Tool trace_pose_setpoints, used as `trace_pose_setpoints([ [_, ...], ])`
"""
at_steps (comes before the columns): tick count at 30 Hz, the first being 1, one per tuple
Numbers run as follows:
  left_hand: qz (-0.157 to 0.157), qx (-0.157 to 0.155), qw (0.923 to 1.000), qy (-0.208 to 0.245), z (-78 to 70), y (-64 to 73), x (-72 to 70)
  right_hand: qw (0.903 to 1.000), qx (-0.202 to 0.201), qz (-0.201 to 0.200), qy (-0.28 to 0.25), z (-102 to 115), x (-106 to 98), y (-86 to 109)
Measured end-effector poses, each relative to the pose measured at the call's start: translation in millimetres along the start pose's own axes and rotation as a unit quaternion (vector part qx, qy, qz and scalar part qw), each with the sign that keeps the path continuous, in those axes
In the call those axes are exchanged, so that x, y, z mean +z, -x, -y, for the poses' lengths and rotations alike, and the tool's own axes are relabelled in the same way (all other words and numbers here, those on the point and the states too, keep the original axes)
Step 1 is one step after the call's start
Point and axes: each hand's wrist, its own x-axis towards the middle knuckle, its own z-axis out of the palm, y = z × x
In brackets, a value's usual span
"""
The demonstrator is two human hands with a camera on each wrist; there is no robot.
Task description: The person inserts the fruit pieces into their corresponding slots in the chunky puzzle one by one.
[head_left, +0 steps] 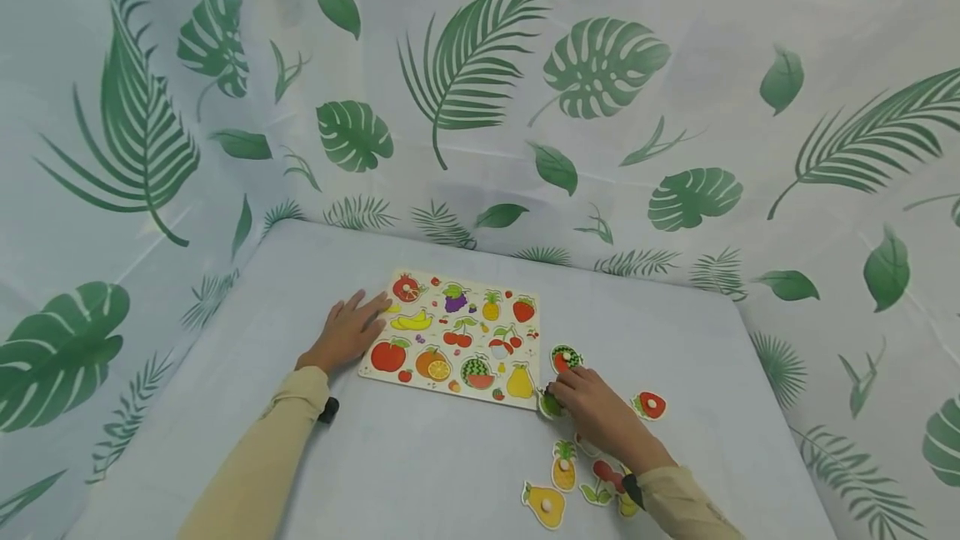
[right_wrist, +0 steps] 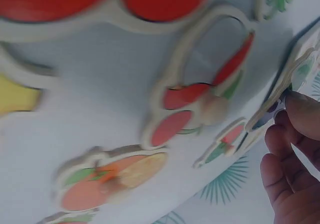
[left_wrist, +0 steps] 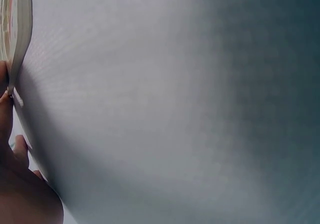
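Left hand (head_left: 347,333), grip loose, seemingly steadies the cream rectangular board (head_left: 423,384); beside it, right hand (head_left: 602,412) pinches a flat green-and-purple piece (head_left: 551,407).

On my feed the right hand (head_left: 600,415) partly hides its piece (head_left: 551,405), and the left wrist view crops the board (left_wrist: 23,26).
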Motion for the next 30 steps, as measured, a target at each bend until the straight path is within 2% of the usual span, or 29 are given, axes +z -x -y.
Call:
trace_pose_setpoints([
  [9, 0.002, -0.003, 1.0000, 0.006, -3.7, 3.0, -2.7, 0.9972, -0.035, -0.062, -0.020, -1, 3, -39.7],
  [17, 0.005, -0.003, 1.0000, 0.003, -1.7, 1.5, -1.2, 0.9991, -0.036, -0.023, -0.007, 3, -5, -89.7],
  [25, 0.001, -0.007, 1.0000, -0.004, -0.7, 0.8, -0.3, 0.9982, -0.050, -0.017, 0.029, 1, -11, -145.5],
  [30, -0.003, 0.001, 1.0000, -0.005, -0.7, -0.3, -0.6, 0.9981, -0.047, -0.005, 0.039, -3, -12, -174.9],
])
